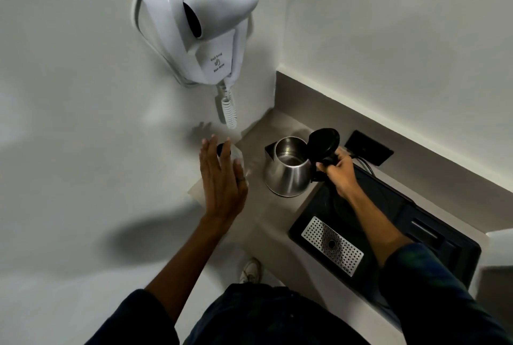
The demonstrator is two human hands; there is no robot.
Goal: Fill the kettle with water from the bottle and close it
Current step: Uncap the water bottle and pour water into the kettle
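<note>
A steel kettle [287, 171] stands on the grey counter [258, 222] with its black lid [324, 143] flipped up and its inside showing. My right hand [337, 170] grips the kettle's black handle. A clear water bottle [236, 154] with a dark cap [220, 148] stands to the left of the kettle, mostly hidden behind my left hand [222, 181]. That hand hovers over the bottle with fingers spread, and I cannot tell whether it touches the bottle.
A black tray [394, 222] with a perforated metal drip grate [331, 244] lies right of the kettle. A black socket plate [369, 147] with a cord sits behind it. A white wall hair dryer [200, 20] with a coiled cord hangs above the bottle.
</note>
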